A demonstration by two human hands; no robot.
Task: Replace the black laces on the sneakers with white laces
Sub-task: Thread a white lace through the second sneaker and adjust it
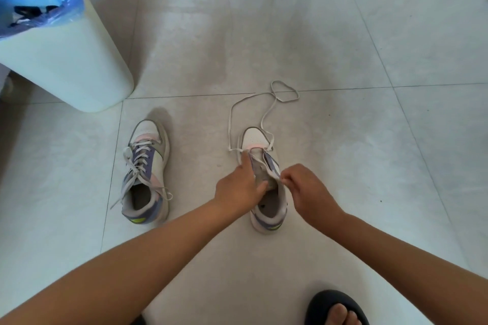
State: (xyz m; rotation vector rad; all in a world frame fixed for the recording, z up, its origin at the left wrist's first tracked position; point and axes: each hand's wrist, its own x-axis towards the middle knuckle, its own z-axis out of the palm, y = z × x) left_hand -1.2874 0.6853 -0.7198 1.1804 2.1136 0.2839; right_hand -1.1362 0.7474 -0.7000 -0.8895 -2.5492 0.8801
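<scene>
My left hand (239, 187) steadies the right-hand sneaker (266, 182) on the floor while my right hand (303, 187) pinches its eyelet flap; the limp white lace (264, 113) is best gripped at its stiff tip.

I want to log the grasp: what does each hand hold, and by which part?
The right hand pinches the eyelet edge of the sneaker. The left hand holds its tongue, thumb inside.

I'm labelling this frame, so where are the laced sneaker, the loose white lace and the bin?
laced sneaker (146, 171): head view, on its laced front.
loose white lace (285, 91): head view, on the loop lying on the floor.
bin (66, 60): head view, on its pale side wall.
</scene>
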